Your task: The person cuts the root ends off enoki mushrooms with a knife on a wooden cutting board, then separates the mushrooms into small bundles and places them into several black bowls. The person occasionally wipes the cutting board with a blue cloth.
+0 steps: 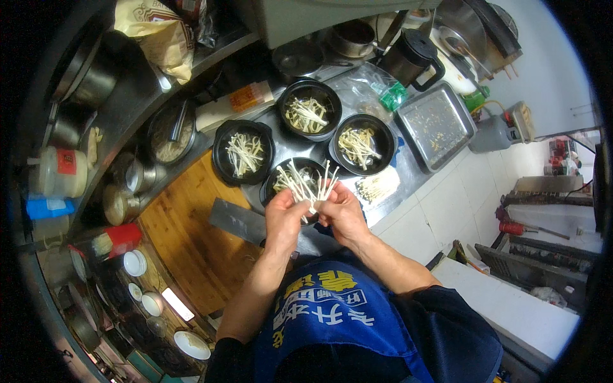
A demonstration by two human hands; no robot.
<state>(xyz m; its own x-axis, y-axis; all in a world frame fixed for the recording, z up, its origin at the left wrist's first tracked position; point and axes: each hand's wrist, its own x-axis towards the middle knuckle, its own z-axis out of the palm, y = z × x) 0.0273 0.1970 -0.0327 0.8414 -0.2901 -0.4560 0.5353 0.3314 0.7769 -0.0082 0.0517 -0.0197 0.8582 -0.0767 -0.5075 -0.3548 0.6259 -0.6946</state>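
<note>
My left hand (283, 222) and my right hand (342, 210) pinch one bunch of enoki mushrooms (300, 184) between them, its stems fanned apart. Right below is a black clay pot (268, 184) with pale strips in it, partly hidden by the hands. Around it stand several more black pots: one at the left (219, 165), one at the back (330, 95) and one at the right (389, 143), each holding yellowish strips with enoki on top. A further pile of enoki (378, 186) lies on the steel table, to the right of my right hand.
A wide cleaver blade (238, 221) lies beside a wooden cutting board (191, 239) at the left. A steel tray (436, 124) stands at the right, with a dark kettle (412, 55) behind it. Plastic film (357, 81) lies behind the pots. White bowls (152, 304) stand at the lower left.
</note>
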